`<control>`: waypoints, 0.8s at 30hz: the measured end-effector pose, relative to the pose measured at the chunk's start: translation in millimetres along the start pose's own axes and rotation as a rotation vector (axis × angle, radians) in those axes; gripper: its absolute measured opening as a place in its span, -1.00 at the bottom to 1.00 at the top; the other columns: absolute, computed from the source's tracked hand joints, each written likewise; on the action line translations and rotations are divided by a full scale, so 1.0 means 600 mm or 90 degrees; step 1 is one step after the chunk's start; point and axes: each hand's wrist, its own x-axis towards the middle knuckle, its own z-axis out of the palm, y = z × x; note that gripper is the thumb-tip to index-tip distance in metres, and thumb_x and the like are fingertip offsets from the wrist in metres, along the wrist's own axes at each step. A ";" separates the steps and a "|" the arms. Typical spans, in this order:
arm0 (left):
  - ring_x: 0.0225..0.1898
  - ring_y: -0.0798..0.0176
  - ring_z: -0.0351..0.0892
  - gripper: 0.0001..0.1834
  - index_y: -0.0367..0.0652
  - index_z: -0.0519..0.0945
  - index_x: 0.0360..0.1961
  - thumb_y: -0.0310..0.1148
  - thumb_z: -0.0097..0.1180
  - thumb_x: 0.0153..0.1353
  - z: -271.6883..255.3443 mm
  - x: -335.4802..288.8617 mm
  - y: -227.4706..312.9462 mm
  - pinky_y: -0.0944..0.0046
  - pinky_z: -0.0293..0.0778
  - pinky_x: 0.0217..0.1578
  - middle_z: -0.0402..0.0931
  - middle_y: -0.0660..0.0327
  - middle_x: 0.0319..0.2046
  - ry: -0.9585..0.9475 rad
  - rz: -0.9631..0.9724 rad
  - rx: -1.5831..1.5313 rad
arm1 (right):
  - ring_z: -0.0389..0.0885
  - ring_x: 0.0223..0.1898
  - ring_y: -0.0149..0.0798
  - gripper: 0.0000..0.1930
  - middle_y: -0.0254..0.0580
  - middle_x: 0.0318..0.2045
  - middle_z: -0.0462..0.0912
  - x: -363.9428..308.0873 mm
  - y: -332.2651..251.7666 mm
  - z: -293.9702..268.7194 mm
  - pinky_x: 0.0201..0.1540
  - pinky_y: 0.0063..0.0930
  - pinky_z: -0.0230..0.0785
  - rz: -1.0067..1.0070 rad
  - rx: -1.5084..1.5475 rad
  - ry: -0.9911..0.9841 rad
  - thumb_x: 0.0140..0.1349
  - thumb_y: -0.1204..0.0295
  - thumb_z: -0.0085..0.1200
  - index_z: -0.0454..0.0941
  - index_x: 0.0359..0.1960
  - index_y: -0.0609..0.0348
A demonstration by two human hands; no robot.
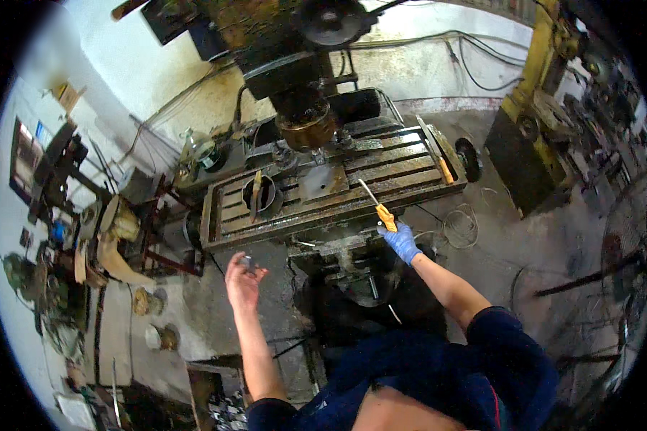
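My left hand (243,286), bare, is raised in front of the milling machine's table, to the left. Its curled fingers hold a small grey metal piece (248,263). My right hand (401,241), in a blue glove, is closed round the handle of a yellow-handled tool (386,217) with a thin metal shaft. The shaft points up and left, its tip over the front of the slotted table (392,188). Whether it is a screwdriver or a slim file I cannot tell. The hands are apart.
Above the table hangs the machine's spindle head (305,126). A round dark bowl (272,195) with a brush (256,192) across it stands on the table's left part. A long flat tool with an orange handle (446,171) lies at its right end. Coiled cable (460,226) lies on the floor.
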 end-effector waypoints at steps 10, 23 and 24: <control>-0.63 0.26 0.41 -0.68 -0.29 0.34 -0.14 -0.49 0.01 0.04 -0.053 -0.030 -0.008 0.17 0.46 -0.48 0.42 0.14 -0.53 -0.021 -0.021 0.156 | 0.56 -0.25 0.05 -0.37 0.01 -0.26 0.56 -0.143 -0.303 -0.135 -0.17 -0.19 0.40 -0.238 -0.494 0.011 -0.07 -0.08 0.08 0.45 -0.13 0.22; -0.67 0.32 0.31 -0.75 -0.26 0.43 -0.21 -0.51 -0.11 0.03 -0.016 -0.042 -0.009 0.29 0.37 -0.59 0.41 0.17 -0.50 0.038 -0.079 0.200 | 0.60 -0.27 -0.06 -0.62 -0.05 -0.33 0.62 0.030 -0.382 -0.033 -0.23 -0.23 0.42 -0.136 -0.722 -0.037 -0.03 0.12 -0.02 0.60 -0.31 0.13; -0.68 0.33 0.30 -0.76 -0.26 0.43 -0.22 -0.51 -0.13 0.04 -0.006 -0.038 -0.011 0.29 0.36 -0.60 0.40 0.18 -0.52 0.042 -0.088 0.202 | 0.60 -0.27 -0.05 -0.62 -0.04 -0.34 0.62 0.034 -0.381 -0.033 -0.23 -0.23 0.42 -0.137 -0.714 -0.030 -0.03 0.12 -0.02 0.61 -0.32 0.13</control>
